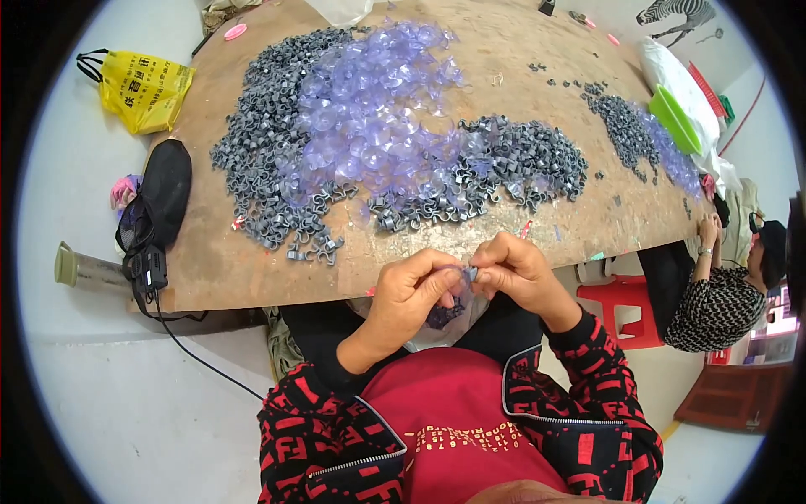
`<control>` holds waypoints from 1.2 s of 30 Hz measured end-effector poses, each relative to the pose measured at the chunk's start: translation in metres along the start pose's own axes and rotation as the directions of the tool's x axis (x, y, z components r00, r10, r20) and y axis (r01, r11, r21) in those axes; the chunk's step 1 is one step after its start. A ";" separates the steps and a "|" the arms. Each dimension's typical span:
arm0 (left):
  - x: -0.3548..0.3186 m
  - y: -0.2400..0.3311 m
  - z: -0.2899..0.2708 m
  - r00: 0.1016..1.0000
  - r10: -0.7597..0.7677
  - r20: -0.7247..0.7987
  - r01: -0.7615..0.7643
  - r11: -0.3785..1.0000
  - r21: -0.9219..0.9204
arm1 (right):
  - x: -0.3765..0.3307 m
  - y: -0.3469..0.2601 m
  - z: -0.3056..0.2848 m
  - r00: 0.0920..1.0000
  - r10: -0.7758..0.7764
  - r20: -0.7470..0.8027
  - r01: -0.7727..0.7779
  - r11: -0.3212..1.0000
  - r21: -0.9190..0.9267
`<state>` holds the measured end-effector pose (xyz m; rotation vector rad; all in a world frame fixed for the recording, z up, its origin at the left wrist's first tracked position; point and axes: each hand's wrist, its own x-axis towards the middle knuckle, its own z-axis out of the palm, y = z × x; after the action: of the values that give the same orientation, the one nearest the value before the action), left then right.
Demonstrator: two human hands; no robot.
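Note:
My left hand (411,294) and my right hand (514,275) meet just off the table's near edge, fingertips pinched together. Between the left fingers is a clear purple suction cup, mostly covered by them. The right thumb and forefinger grip a small grey plastic clip (472,274), which touches the cup. Below the hands, a translucent bag (470,328) in my lap holds dark small pieces. Ahead on the table lie a heap of purple suction cups (369,126) and heaps of grey clips (520,160) around it.
The brown wooden table (537,84) carries another pile of clips (621,126) at the right, beside a green basin (674,119). A co-worker (722,294) sits there near a red stool (621,307). A yellow bag (144,91) and black pouch (168,193) are at the left.

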<state>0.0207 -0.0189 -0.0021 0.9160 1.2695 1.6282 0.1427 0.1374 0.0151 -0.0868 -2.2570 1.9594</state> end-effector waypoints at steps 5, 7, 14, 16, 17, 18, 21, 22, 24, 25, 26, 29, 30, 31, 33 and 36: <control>0.000 0.001 0.006 0.991 0.097 -0.092 -0.101 0.994 -0.040 | -0.002 0.008 0.009 0.975 -0.116 -0.188 0.140 0.983 0.120; 0.001 0.004 0.000 0.999 0.027 -0.022 -0.029 0.997 -0.078 | -0.004 0.008 0.005 0.985 -0.109 -0.136 0.123 0.987 0.099; 0.003 0.033 -0.014 0.976 0.065 0.206 -0.123 0.950 0.286 | 0.002 -0.020 -0.004 0.990 0.073 0.119 -0.104 0.954 0.280; -0.001 0.033 -0.014 0.978 0.050 0.204 -0.105 0.959 0.265 | 0.002 -0.021 -0.007 0.985 0.070 0.156 -0.104 0.969 0.223; -0.004 0.033 -0.013 0.979 0.033 0.200 -0.083 0.966 0.245 | 0.002 -0.021 -0.008 0.978 0.068 0.195 -0.101 0.981 0.168; -0.006 0.032 -0.013 0.979 0.035 0.199 -0.084 0.966 0.244 | 0.001 -0.017 -0.005 0.978 0.068 0.196 -0.101 0.981 0.167; -0.007 0.031 -0.010 0.990 -0.023 0.138 0.026 0.999 -0.018 | -0.005 0.004 0.013 0.996 -0.029 0.084 -0.007 0.917 0.398; -0.004 0.031 -0.011 0.964 0.239 0.114 -0.262 0.925 0.275 | -0.006 0.008 0.021 1.000 -0.009 -0.007 0.011 0.884 0.468; -0.001 0.032 -0.011 0.862 0.479 0.169 -0.488 0.689 0.536 | -0.007 0.008 0.037 0.983 0.022 -0.181 0.081 0.839 0.538; -0.001 0.033 -0.010 0.818 0.540 0.198 -0.538 0.597 0.595 | -0.008 0.007 0.039 0.984 0.021 -0.180 0.080 0.838 0.540; -0.001 0.033 -0.009 0.769 0.595 0.233 -0.579 0.495 0.648 | -0.008 0.007 0.040 0.982 0.016 -0.186 0.088 0.840 0.536; 0.000 0.034 -0.013 0.861 0.477 0.178 -0.485 0.662 0.572 | -0.005 0.002 0.028 0.993 -0.002 -0.114 0.054 0.890 0.453; -0.001 0.035 -0.015 0.861 0.476 0.179 -0.485 0.662 0.572 | -0.003 -0.001 0.021 0.999 -0.006 -0.034 0.018 0.931 0.366; -0.002 0.037 -0.017 0.886 0.407 0.221 -0.457 0.688 0.563 | -0.002 -0.005 0.014 0.999 -0.005 -0.035 0.018 0.931 0.365; -0.002 0.041 -0.020 0.904 0.337 0.264 -0.428 0.714 0.553 | 0.001 -0.016 0.003 0.989 0.056 0.136 -0.078 0.983 0.165; -0.003 0.043 -0.020 0.914 -0.231 0.333 0.179 0.967 0.179 | 0.007 -0.033 -0.011 0.950 0.118 0.288 -0.128 0.992 0.017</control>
<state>-0.0043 -0.0335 0.0353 1.0695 1.1961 1.1565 0.1392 0.1446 0.0497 0.0678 -2.4446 2.2018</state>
